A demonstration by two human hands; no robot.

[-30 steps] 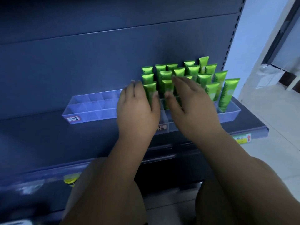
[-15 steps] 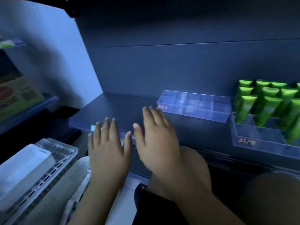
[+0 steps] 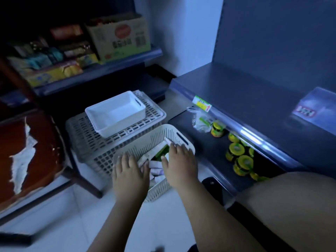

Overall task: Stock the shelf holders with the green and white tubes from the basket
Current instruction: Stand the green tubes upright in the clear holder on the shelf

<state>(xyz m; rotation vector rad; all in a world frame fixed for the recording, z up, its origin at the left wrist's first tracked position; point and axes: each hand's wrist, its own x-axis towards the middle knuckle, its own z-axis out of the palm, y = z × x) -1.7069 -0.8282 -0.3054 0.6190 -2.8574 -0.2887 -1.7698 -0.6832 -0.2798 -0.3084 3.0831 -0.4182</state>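
- hands first: the left hand (image 3: 130, 174) lies flat over the near left rim of the basket, fingers straight and a little spread. the right hand (image 3: 179, 167) is just beside it, fingers straight and thumb held out, over the tubes. neither hand plainly grips anything, and i cannot tell whether the fingertips touch the tubes.
- a dark blue shelf (image 3: 254, 91) fills the right side.
- a brown panel (image 3: 41, 142) with torn white patches stands at the far left.
- a pale lattice crate (image 3: 85, 140) sits on the floor, left of the shelf.
- a cardboard box (image 3: 120, 37) stands on another shelf at the upper left, among blurred packets.
- the cream slotted basket (image 3: 160, 190) stands on the pale floor, just in front of the crate.
- a white tray (image 3: 91, 113) rests on top of the crate.
- a clear holder (image 3: 320, 104) sits on the shelf at the right edge, blurred.
- jars (image 3: 236, 150) with yellow-green lids stand on the lower level under the shelf edge.
- green and white tubes (image 3: 156, 165) lie jumbled inside the basket, between the hands.
- a yellow-green price label (image 3: 201, 104) sits on the shelf's front edge.
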